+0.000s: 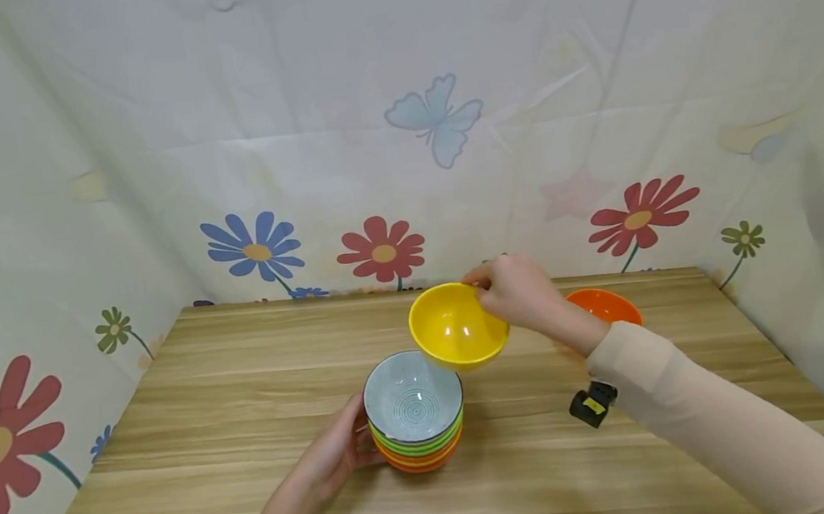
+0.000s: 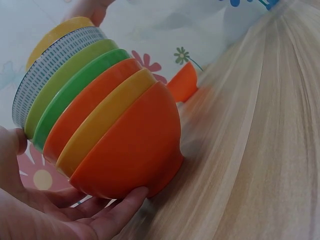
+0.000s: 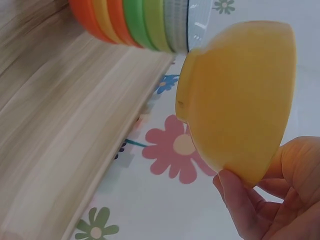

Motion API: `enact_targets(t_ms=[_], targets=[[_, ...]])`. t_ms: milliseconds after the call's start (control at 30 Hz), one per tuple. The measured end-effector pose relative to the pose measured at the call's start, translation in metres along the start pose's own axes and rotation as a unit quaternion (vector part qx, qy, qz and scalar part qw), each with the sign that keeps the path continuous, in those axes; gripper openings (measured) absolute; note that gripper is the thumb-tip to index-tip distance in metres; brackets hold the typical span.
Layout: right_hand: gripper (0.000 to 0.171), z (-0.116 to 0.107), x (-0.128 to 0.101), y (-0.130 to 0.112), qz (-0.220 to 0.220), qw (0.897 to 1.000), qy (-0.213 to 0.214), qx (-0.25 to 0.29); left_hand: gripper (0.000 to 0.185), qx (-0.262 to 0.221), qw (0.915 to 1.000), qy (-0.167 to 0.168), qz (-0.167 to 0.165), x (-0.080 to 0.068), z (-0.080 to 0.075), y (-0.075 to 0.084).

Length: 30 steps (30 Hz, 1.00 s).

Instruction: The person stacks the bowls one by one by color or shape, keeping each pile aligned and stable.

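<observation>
My right hand pinches the rim of a yellow bowl between thumb and fingers. The bowl is held up, tilted, close over the right back edge of a stack of bowls. On top of that stack sits a pale grey-blue patterned bowl. Below it, in the left wrist view, come a light green bowl, a green one, an orange one, a yellow one and a bottom orange bowl. My left hand holds the stack's left side, fingers low along the bottom bowl, thumb higher up.
Another orange bowl stands at the back right of the wooden table, partly hidden behind my right forearm. A flower-printed cloth hangs behind the table and along its sides.
</observation>
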State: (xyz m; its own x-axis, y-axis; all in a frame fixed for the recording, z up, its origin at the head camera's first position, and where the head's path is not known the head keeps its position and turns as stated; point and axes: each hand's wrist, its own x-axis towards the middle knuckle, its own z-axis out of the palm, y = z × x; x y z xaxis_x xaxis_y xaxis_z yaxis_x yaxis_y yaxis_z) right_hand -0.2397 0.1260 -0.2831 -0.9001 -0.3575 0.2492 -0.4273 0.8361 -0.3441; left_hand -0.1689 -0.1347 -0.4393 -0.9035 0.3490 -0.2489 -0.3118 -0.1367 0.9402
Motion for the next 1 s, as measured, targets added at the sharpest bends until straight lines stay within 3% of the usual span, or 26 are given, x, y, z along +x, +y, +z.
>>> enact_targets(t_ms=[1000], targets=[[0.025,0.022,-0.005,-0.04,-0.052,0.994,-0.042,0.085,0.067,-0.001,1.0,-0.003,-0.006,0.001,-0.001,0.0]])
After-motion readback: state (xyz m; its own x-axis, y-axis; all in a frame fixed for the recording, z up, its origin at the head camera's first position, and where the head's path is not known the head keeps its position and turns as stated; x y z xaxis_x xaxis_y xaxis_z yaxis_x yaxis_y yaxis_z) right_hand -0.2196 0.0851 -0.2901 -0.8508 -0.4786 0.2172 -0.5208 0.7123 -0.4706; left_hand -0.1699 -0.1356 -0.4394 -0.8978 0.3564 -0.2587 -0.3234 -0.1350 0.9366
